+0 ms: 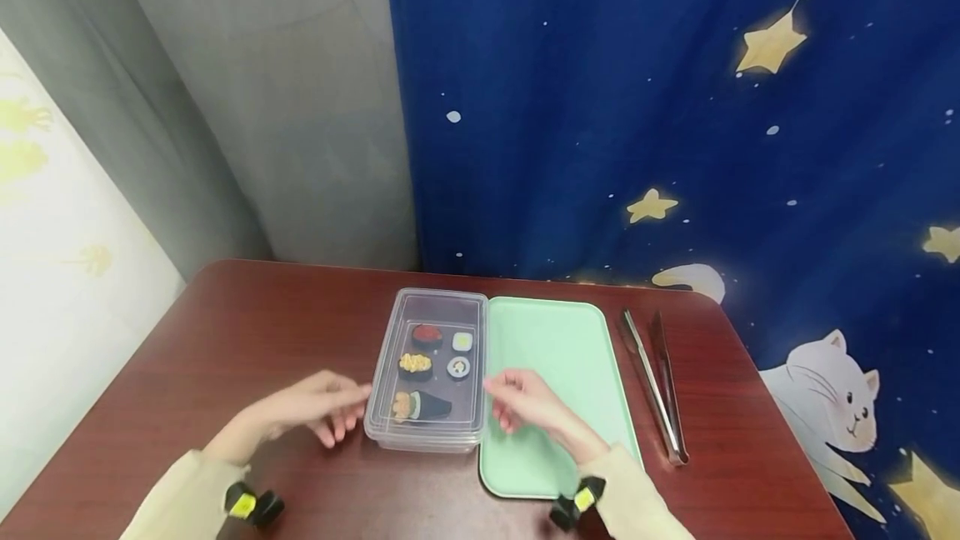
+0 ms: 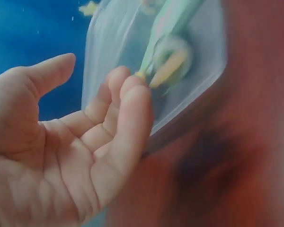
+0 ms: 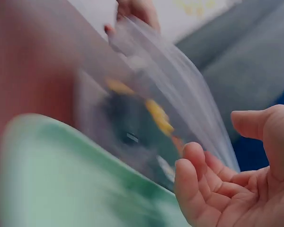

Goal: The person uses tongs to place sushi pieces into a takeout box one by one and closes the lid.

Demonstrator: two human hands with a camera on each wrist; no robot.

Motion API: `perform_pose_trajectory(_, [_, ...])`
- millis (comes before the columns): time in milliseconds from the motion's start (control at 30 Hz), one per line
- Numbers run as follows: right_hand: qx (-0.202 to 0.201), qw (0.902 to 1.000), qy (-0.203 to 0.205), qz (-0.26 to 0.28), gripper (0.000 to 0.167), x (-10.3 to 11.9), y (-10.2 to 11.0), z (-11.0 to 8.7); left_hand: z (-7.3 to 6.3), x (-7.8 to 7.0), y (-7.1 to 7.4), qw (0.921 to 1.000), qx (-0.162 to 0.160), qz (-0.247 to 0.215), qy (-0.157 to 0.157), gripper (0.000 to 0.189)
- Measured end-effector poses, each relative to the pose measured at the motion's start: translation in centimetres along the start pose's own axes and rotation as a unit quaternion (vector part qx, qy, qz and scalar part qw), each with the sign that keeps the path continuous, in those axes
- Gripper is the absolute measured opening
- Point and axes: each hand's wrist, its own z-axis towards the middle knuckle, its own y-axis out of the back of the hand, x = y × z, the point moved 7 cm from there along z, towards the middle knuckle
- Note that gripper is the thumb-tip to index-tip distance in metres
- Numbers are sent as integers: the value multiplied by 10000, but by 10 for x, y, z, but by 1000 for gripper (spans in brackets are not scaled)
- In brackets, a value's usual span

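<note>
A clear plastic box (image 1: 444, 307) stands on the table with several toy-like sushi pieces inside. Among them are a red-topped roll (image 1: 427, 336), a yellow-topped roll (image 1: 415, 366) and a dark cone-shaped hand roll (image 1: 431, 407). My left hand (image 1: 326, 407) is at the box's left side, fingertips right by the rim, fingers loosely bent and thumb apart. On the opposite side my right hand (image 1: 525, 398) hovers over the green tray (image 1: 555, 340), its fingertips close to the box's right rim. Both wrist views show the palms with nothing gripped in them.
Metal tongs (image 1: 660, 398) lie to the right of the tray on the dark red table (image 1: 300, 315). The tray's left edge adjoins the box. Behind the table hang a grey curtain (image 1: 300, 107) and a blue star-patterned curtain (image 1: 540, 107).
</note>
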Motion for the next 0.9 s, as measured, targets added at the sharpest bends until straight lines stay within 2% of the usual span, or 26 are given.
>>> perform_pose_trajectory(100, [301,9994,180,-34,36,-3,-16,-19,-10,5,-22,9990,216,-353,-181,47])
perform_pose_trajectory(200, [334,9992,210,87,39,-4,-24,-28,-12,8,-33,9969,24,-750,-221,45])
perform_pose_trajectory(300, [310,9992,135,215,40,-6,-27,-32,-12,11,-38,9953,-236,-916,-207,44])
perform_pose_trajectory(433, [359,9988,57,323,42,-9,-30,-34,-12,12,-42,9934,-324,-1068,-282,46])
perform_pose_trajectory(533, [409,9984,5,401,47,-11,-32,-36,-11,15,-46,9891,-348,-1399,-309,39])
perform_pose_trajectory(667, [512,9977,-59,438,47,-11,-34,-38,-9,21,-51,9818,-504,-1822,-194,24])
perform_pose_trajectory(800, [518,9976,-14,460,41,-9,-35,-39,-9,22,-52,9795,-677,-1883,-213,22])
perform_pose_trajectory(900, [399,9974,8,597,39,-10,-35,-39,-9,20,-52,9800,-662,-1858,-262,23])
